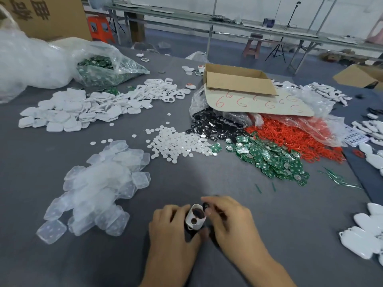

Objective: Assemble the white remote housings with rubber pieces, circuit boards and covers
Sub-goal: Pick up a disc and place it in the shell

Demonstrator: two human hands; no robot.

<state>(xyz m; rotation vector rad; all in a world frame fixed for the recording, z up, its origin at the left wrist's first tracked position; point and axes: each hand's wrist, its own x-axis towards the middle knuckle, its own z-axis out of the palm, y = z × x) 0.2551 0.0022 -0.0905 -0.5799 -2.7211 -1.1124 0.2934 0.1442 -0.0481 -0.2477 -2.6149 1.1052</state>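
Observation:
My left hand point(170, 226) grips a white remote housing point(195, 217) with two openings, tilted up near the table's front edge. My right hand point(228, 218) pinches a small black rubber piece point(205, 205) right at the housing's upper edge. Piles of parts lie beyond: clear rubber pads point(99, 189), white round discs point(176, 141), green circuit boards point(269, 158), black rubber pieces point(213, 125), red rings point(294, 137), white covers point(68, 112) and white frames point(157, 90).
An open cardboard box point(238, 79) sits on a marked card over plastic bags at the back right. A bag of green boards point(103, 69) lies back left. Finished white remotes point(364, 237) are stacked at the right edge. Grey cloth point(269, 214) covers the table.

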